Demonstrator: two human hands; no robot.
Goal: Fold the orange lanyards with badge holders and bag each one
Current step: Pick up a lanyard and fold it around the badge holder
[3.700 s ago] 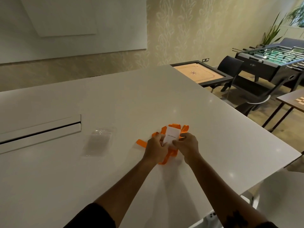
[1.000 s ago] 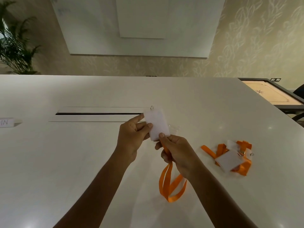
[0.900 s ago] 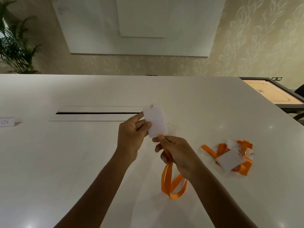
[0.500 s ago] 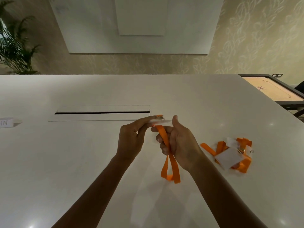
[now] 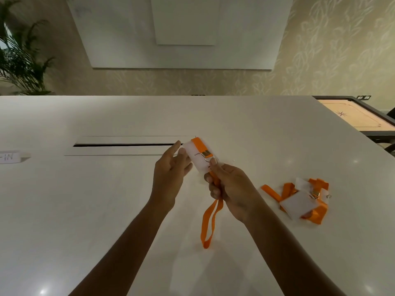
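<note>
Lanyard (image 5: 210, 218), orange, is held above the worktop (image 5: 85, 210) at centre frame, with its white badge holder (image 5: 197, 158) raised between both hands. Right hand (image 5: 232, 189) is clenched around the strap just below the badge holder, thumb tip pressed on the metal clip (image 5: 207, 155) where the strap lies across the card face. The strap's loop hangs from this fist and ends low at centre frame; whether its tip touches the worktop cannot be told. Left hand (image 5: 171, 178) is half open, fingers loosely extended, its thumb and fingertips touching the badge holder's left edge in a light pinch. Small print on the card is too small to read.

A second pile of lanyards (image 5: 303, 199), with white badge holders on top, lies on the worktop at right of frame, near the right hand but apart from it. A long cable slot (image 5: 128, 144) runs across the worktop just beyond the left hand. A small white label block (image 5: 9, 157) sits at the far left edge. A carrom board (image 5: 352, 118) stands off the worktop's upper right corner. Bare worktop surface lies to the left of and below the hands.
</note>
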